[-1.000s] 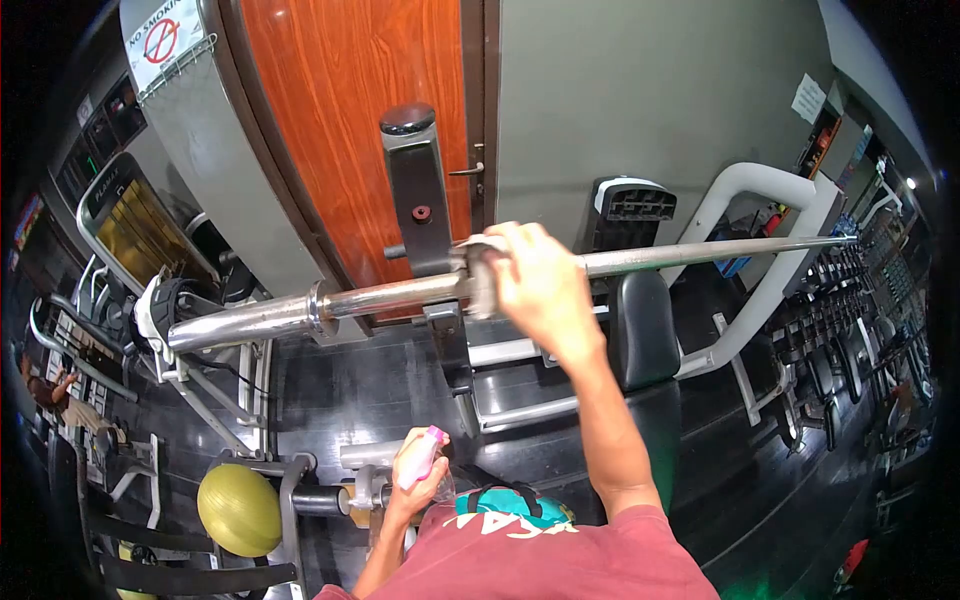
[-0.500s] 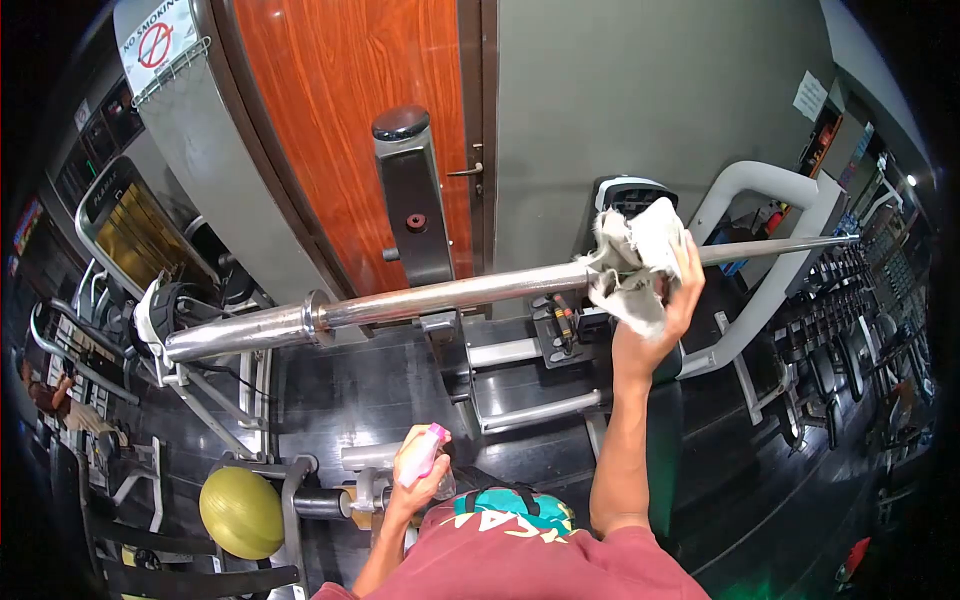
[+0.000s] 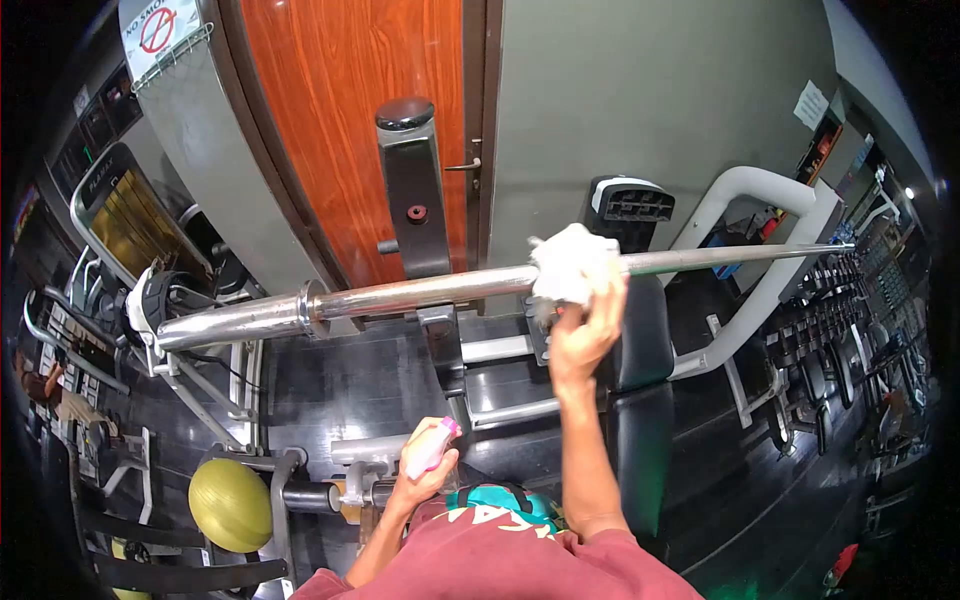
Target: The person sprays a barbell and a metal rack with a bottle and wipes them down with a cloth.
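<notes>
nearest you is your red shirt, with a turquoise bag at your waist. just past it, down to the left, your left hand is closed around a pink-topped bottle, fingers wrapped over its far side; most of the bottle's lower part is hidden by your grip. farther out, your right arm reaches up and forward, and your right hand is clasping a bunched white cloth against the metal bar. the cloth covers a stretch of the bar right of its middle; it hides some of your fingers, so i can't quite tell whether they curl right round the bar.

the bar lies across your view, its thick end with a collar to the left, its thin-looking end to the far right. below it, beside your right forearm, is a black pad; well to your left sits a yellow-green ball. a black upright rises behind the bar, in front of a reddish wooden door. beyond are a grey wall and, far right, rows of dumbbells.
</notes>
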`<act>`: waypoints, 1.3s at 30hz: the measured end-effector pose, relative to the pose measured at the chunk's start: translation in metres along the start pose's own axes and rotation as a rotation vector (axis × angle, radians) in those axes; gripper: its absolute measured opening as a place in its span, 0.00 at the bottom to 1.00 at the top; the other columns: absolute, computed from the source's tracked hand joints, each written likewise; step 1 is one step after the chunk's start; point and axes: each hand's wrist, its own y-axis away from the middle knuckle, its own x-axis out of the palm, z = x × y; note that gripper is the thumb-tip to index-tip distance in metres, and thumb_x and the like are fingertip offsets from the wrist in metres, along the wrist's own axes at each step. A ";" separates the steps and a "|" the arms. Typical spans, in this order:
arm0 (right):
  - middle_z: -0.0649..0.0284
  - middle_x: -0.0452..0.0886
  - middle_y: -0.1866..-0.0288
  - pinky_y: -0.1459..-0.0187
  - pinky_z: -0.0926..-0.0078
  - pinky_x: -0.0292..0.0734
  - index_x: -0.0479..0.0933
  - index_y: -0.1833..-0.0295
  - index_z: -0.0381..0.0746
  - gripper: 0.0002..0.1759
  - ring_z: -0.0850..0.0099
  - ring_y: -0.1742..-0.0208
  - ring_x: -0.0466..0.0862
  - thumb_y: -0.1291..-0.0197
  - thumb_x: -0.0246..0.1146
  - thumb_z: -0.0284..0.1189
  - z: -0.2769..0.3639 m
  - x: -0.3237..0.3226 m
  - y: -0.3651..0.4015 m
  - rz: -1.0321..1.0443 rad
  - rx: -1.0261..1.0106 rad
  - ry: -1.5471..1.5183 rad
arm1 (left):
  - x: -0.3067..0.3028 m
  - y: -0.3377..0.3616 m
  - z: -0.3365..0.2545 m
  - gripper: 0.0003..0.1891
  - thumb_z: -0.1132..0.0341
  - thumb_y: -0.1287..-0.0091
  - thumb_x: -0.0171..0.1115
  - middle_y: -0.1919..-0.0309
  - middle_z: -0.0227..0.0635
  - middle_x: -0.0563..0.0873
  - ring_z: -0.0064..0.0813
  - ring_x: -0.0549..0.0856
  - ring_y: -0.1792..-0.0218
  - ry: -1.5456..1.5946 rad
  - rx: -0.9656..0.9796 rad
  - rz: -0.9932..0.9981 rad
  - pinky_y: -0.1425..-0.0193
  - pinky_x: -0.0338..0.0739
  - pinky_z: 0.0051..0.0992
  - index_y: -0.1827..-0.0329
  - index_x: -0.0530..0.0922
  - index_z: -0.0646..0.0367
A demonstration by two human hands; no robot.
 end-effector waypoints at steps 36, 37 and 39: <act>0.60 0.76 0.44 0.38 0.64 0.73 0.69 0.38 0.38 0.16 0.66 0.43 0.78 0.29 0.45 0.22 0.083 0.034 0.079 0.065 1.348 -1.447 | -0.015 0.016 -0.014 0.13 0.83 0.42 0.59 0.58 0.37 0.78 0.21 0.82 0.72 -0.137 0.037 -0.146 0.67 0.76 0.21 0.53 0.77 0.68; 0.60 0.77 0.45 0.39 0.64 0.74 0.70 0.40 0.39 0.14 0.67 0.44 0.79 0.28 0.48 0.27 0.071 0.029 0.078 0.195 1.181 -1.539 | -0.014 0.015 -0.018 0.13 0.83 0.42 0.59 0.59 0.36 0.78 0.20 0.82 0.72 -0.151 0.049 -0.160 0.67 0.76 0.21 0.54 0.77 0.68; 0.60 0.78 0.47 0.42 0.65 0.76 0.71 0.42 0.39 0.13 0.67 0.46 0.79 0.28 0.50 0.29 0.053 0.011 0.070 0.319 1.358 -1.476 | -0.013 0.017 -0.016 0.12 0.83 0.42 0.59 0.59 0.36 0.78 0.20 0.81 0.73 -0.124 0.040 -0.171 0.68 0.76 0.21 0.54 0.77 0.68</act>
